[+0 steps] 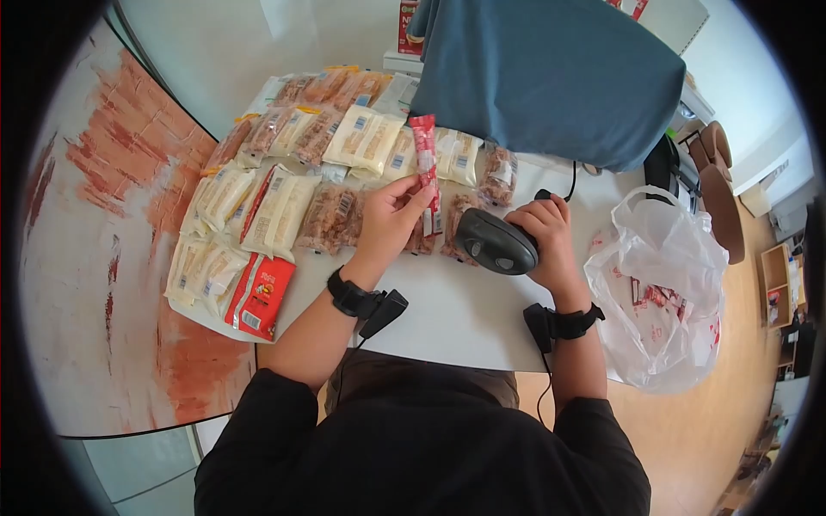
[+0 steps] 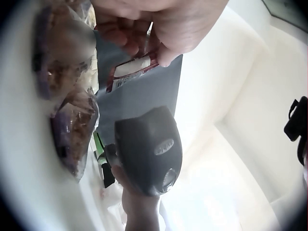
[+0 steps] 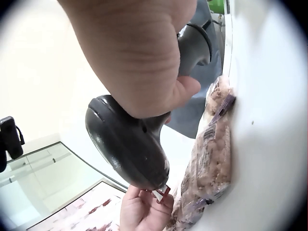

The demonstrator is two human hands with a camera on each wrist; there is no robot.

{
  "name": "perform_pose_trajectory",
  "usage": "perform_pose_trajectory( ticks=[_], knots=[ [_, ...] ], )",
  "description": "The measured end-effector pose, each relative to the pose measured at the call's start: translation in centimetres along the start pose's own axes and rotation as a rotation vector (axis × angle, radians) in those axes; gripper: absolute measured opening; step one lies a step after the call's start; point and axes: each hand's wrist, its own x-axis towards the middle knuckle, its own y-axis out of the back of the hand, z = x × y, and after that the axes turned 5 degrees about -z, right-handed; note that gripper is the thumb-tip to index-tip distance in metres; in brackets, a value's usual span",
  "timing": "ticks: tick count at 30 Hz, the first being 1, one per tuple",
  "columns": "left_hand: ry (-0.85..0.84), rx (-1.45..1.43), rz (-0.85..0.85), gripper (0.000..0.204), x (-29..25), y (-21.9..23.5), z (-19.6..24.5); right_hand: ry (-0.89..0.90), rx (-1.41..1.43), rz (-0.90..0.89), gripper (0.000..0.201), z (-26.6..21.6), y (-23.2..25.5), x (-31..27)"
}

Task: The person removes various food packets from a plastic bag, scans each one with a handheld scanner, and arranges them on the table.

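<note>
In the head view the left hand (image 1: pixel 394 217) pinches a long red sachet (image 1: pixel 425 163) and holds it upright over the packets. The left wrist view shows the sachet's lower end (image 2: pixel 130 70), with a pale label and barcode, between the fingers. The right hand (image 1: pixel 549 241) grips a black handheld scanner (image 1: pixel 497 242), its head turned toward the sachet. In the right wrist view the scanner (image 3: pixel 130 144) covers part of the sachet, and the right hand (image 3: pixel 139 57) is wrapped round its handle.
Rows of clear snack packets (image 1: pixel 361 142) lie on the white table (image 1: pixel 413 314), with a red packet (image 1: pixel 261 295) at the left front. A blue-grey cloth (image 1: pixel 551 77) covers something behind. At the right sits a white plastic bag (image 1: pixel 654 344) with red sachets inside.
</note>
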Motion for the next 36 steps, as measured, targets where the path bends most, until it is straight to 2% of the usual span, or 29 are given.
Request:
perform_pose_trajectory(
  ticks=[3,6,9,12,18,21,27,36],
  knots=[
    [0.064,0.1,-0.118,0.026,0.0,0.1,-1.0,0.005,0.111,-0.017,0.024,0.1,-0.6,0.0],
    [0.092,0.096,-0.127,0.023,-0.1,-0.2,-0.6,0.03,0.187,-0.027,0.024,-0.2,-1.0,0.1],
    [0.061,-0.077,-0.088,0.023,0.0,-0.3,-0.7,0.016,0.142,-0.042,0.026,-0.3,-1.0,0.0],
    [0.017,-0.04,-0.045,0.023,0.2,0.0,-0.4,0.008,0.127,-0.04,0.026,-0.1,-1.1,0.0],
    [0.078,-0.13,0.005,0.025,0.3,0.1,-0.8,0.006,0.088,-0.041,0.026,0.0,-1.3,-0.1],
    [0.032,-0.1,0.001,0.026,0.4,0.1,-1.1,0.007,0.101,-0.056,0.026,0.1,-1.5,-0.1],
    [0.073,-0.078,-0.013,0.026,0.1,-0.1,-0.5,0.008,0.113,-0.061,0.026,0.2,-1.7,-0.2],
    [0.039,-0.035,-0.03,0.026,0.2,-0.1,-0.9,0.015,0.118,-0.054,0.027,0.1,-1.5,-0.2]
  ],
)
